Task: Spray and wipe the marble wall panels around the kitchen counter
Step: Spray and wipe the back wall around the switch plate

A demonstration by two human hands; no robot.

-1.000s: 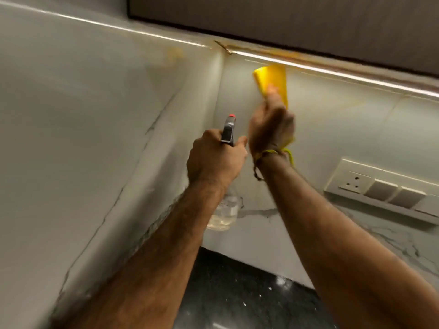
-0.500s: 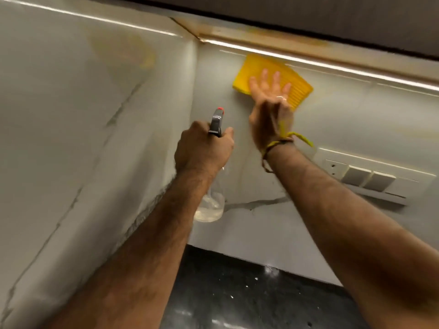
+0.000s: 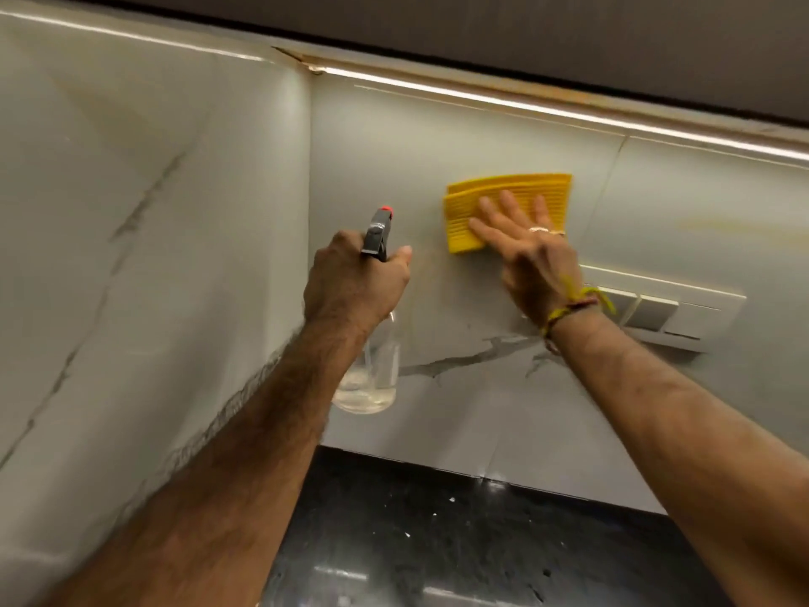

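1. While its fingers lie straight, the right hand (image 3: 525, 251) presses the yellow cloth (image 3: 508, 208) flat against the back marble wall panel (image 3: 437, 146).
2. Left hand (image 3: 354, 282) grips the spray bottle (image 3: 372, 378), upright beside the cloth.
3. Switch plate (image 3: 665, 308) just right; black counter (image 3: 437, 541) below.

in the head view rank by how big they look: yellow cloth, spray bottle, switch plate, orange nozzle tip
1. switch plate, partly hidden by the wrist
2. yellow cloth and spray bottle: alike, bottle nearer, unranked
3. orange nozzle tip
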